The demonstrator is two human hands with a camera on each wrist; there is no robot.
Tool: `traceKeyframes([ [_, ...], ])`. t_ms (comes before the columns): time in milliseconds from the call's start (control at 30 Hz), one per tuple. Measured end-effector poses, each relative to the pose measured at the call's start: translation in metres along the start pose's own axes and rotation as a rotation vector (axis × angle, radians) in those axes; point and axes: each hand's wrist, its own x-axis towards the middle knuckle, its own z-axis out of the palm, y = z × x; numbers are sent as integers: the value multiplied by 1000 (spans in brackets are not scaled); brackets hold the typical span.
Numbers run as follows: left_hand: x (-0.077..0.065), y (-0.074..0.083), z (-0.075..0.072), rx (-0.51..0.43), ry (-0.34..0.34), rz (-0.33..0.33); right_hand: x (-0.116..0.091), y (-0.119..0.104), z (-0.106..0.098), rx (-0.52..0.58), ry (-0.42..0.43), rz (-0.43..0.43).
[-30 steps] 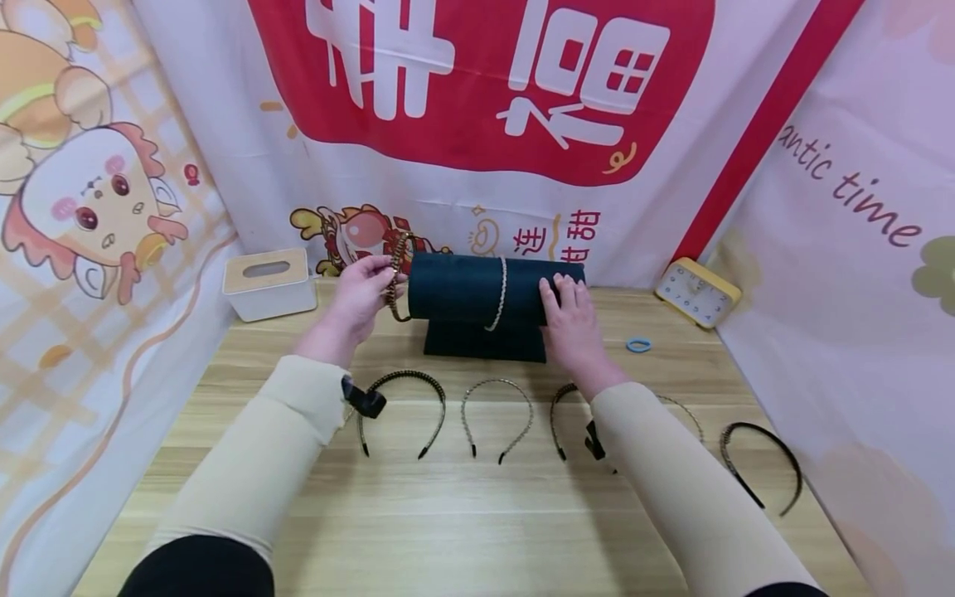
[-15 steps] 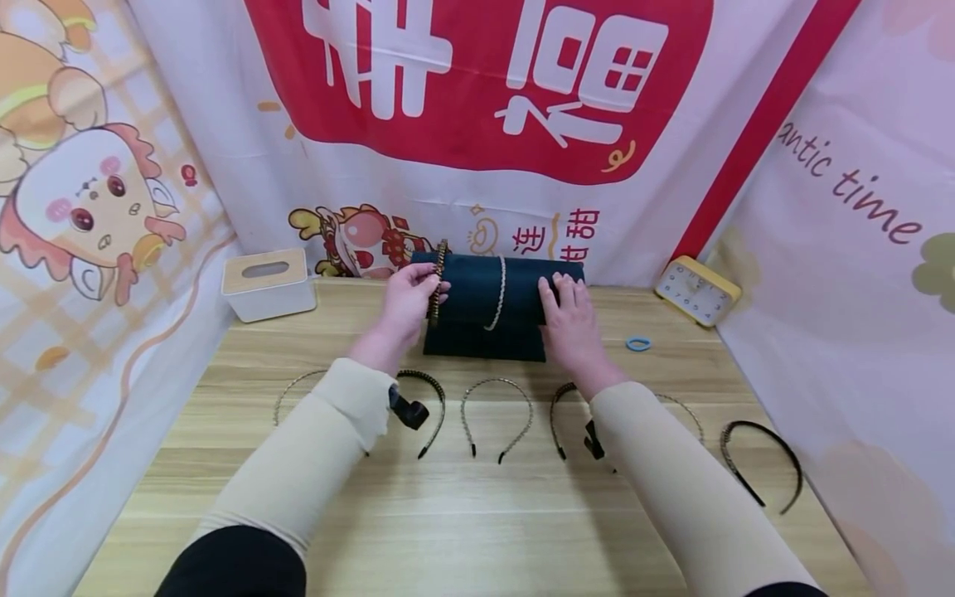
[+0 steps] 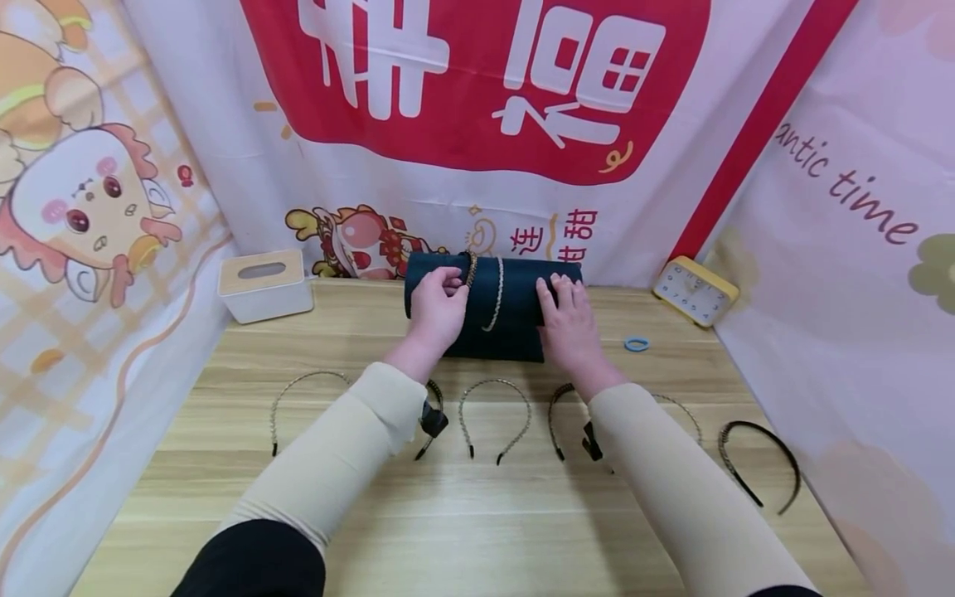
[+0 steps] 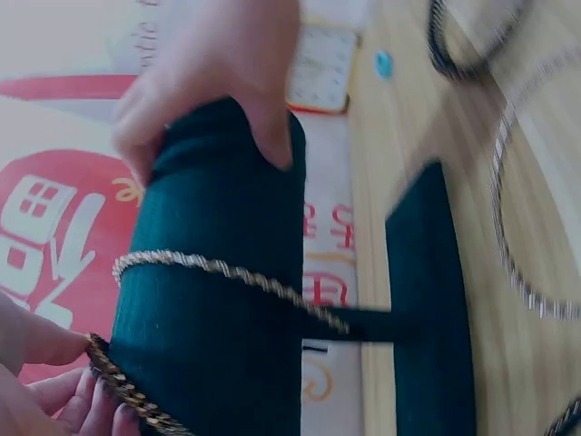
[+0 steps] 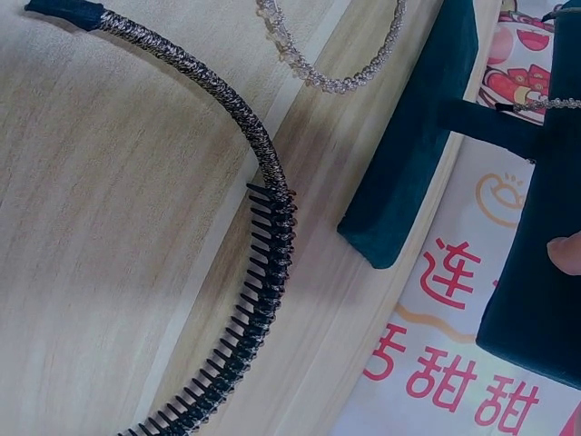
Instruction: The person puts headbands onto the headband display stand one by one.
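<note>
Report: chain headband apparently being positioned on display roll

Left hand [image 3: 437,317]: thumb and fingers pinch the bronze chain headband [image 4: 130,389], which lies against the dark green display roll [image 3: 522,290], left of 1 silver twisted headband [image 3: 498,292]. Right hand [image 3: 571,322]: fingers curve over the roll's right end, gripping it. Likely next requirement: seat the band evenly, then release.

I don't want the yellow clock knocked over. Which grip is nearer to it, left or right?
Right. The right grip holds the end of the dark green roll nearest the yellow clock, without touching it; the left grip pinches the gold headband farther away along the roll.
</note>
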Motion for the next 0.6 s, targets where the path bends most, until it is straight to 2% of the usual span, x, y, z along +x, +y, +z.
traceKeyframes([
  [133, 2, -6, -7, 134, -10, 122, 0, -1, 1, 5, 2, 8],
  [267, 5, -11, -15, 267, -62, 251, 0, -2, 0, 7, -9, 15],
  [467, 9, -15, -26, 617, -164, 533, -1, -2, -1, 15, -19, 19],
  [600, 10, -17, -32, 832, -218, 648, 0, -2, -1, 8, -22, 18],
])
